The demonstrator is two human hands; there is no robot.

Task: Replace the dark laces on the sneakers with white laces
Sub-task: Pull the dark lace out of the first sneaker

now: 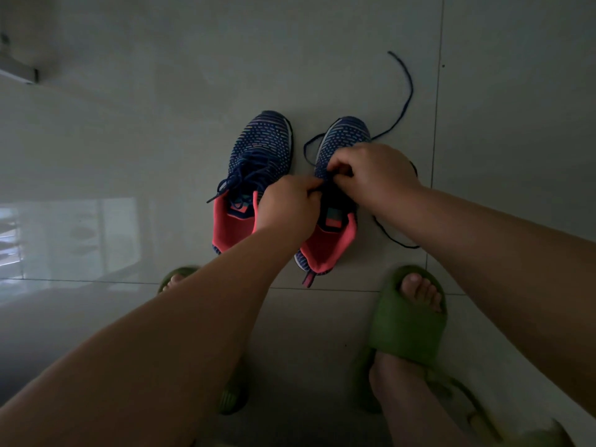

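Two navy knit sneakers with pink linings stand side by side on the tiled floor, toes pointing away. The left sneaker keeps its dark lace tied in a bow. Over the right sneaker both my hands work at the eyelets. My left hand pinches the dark lace at the shoe's inner edge. My right hand pinches the same lace over the tongue. The dark lace is partly pulled out and trails in long loops across the floor beyond and to the right of the shoe. No white lace is in view.
My feet in green slippers stand close behind the sneakers, the right one just below the right shoe, the left one mostly hidden by my forearm. A pale fitting sits at the far left. The room is dim.
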